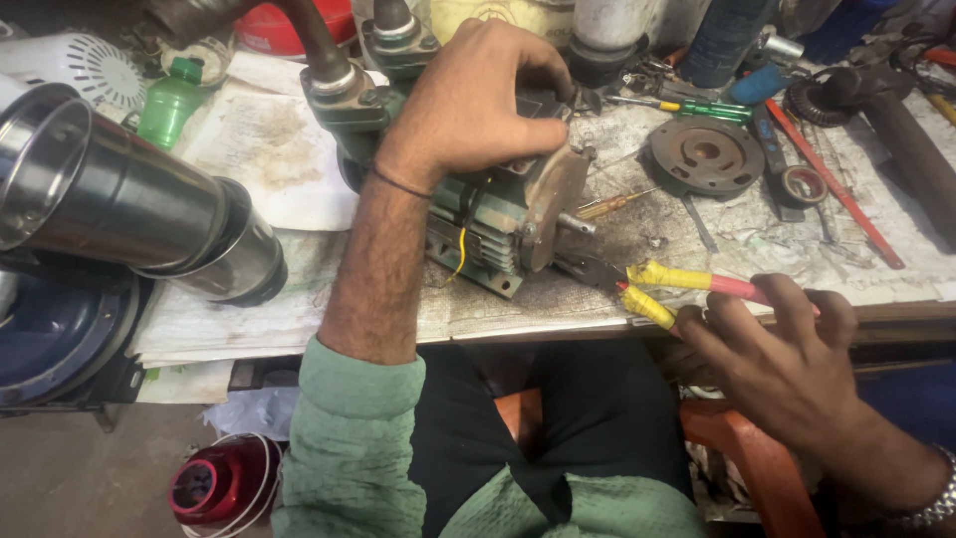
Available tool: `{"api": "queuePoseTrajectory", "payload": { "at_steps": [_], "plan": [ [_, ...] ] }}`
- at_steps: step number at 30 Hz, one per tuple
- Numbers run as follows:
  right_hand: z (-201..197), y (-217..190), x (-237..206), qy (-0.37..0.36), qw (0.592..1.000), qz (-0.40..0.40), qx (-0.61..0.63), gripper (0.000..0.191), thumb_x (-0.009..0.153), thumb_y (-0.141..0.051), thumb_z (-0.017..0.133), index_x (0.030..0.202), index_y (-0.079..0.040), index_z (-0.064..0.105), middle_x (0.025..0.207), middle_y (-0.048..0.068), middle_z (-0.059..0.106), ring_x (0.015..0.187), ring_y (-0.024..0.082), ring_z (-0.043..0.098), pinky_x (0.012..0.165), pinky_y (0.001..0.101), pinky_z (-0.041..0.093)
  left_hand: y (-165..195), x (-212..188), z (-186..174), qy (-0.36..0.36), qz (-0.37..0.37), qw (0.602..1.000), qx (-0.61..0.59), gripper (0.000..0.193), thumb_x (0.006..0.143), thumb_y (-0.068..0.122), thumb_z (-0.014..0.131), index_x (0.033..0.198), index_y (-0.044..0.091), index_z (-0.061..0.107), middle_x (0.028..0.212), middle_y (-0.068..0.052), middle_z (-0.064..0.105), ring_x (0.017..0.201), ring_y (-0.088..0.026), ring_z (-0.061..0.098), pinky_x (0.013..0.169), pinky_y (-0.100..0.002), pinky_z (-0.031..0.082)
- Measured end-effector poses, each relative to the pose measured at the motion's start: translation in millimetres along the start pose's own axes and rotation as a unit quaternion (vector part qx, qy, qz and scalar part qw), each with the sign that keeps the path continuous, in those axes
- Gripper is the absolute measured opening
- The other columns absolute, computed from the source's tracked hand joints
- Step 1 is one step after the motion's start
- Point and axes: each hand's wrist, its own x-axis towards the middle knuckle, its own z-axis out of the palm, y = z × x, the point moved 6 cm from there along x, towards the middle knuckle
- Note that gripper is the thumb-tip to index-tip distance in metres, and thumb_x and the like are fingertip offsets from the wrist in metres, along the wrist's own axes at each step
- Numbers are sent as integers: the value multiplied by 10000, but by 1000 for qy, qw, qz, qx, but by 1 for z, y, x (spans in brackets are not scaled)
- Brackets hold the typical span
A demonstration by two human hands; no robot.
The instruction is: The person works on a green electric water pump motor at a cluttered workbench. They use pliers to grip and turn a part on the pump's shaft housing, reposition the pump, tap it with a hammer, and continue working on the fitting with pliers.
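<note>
The left hand lies clamped over the top of a small green electric motor, fingers curled over its far side and the palm pressing down on the housing. A thin dark band circles the wrist, and a green sleeve is pushed up the forearm. The motor sits near the middle of the worktop, on stained paper sheets, with its finned body lying sideways and a rusty round end plate facing right — a short shaft sticks out from the centre of that plate.

The right hand is at the near right edge of the worktop, fingers spread and half curled over the red handles of a pair of pliers. The handles carry yellow tape wrappings, and the jaws point left toward the motor's base, just beside it. Whether the fingers truly grip the handles or only rest on them I cannot tell. A metal bracelet shows at that wrist.

To the left a shiny steel cylinder lies tilted on the worktop, with a green plastic bottle beyond it. Far right of the motor lies a round rusty flange, a green-handled screwdriver and a long red-handled tool. Near the floor at the lower left stands a red coil of wire.
</note>
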Motion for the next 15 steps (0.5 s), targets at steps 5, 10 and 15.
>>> {"api": "queuePoseTrajectory", "payload": {
  "at_steps": [5, 10, 15],
  "plan": [
    [-5, 2, 8, 29, 999, -43, -13, 322, 845, -356, 737, 1161, -314, 781, 937, -15, 558, 1033, 278, 564, 756, 467, 374, 2, 1, 0, 0, 1, 1000, 2, 355, 727, 248, 779, 980, 0, 796, 978, -160, 794, 938, -247, 793, 886, -344, 615],
    [2, 13, 24, -147, 985, 2, 85, 439, 766, -324, 751, 1205, -348, 748, 1022, -40, 636, 912, 262, 616, 606, 405, 483, 4, 1, -2, 2, 1, 1000, -5, 353, 728, 247, 775, 984, 4, 791, 976, -154, 795, 936, -241, 797, 887, -334, 619],
    [18, 34, 36, -248, 931, 91, 251, 639, 617, -300, 821, 1247, -357, 731, 1398, 9, 637, 1032, 258, 655, 845, 423, 577, -3, 6, -8, 2, -5, 1000, -19, 334, 737, 249, 787, 971, 12, 793, 972, -147, 797, 917, -245, 791, 854, -338, 612]
  ]
}}
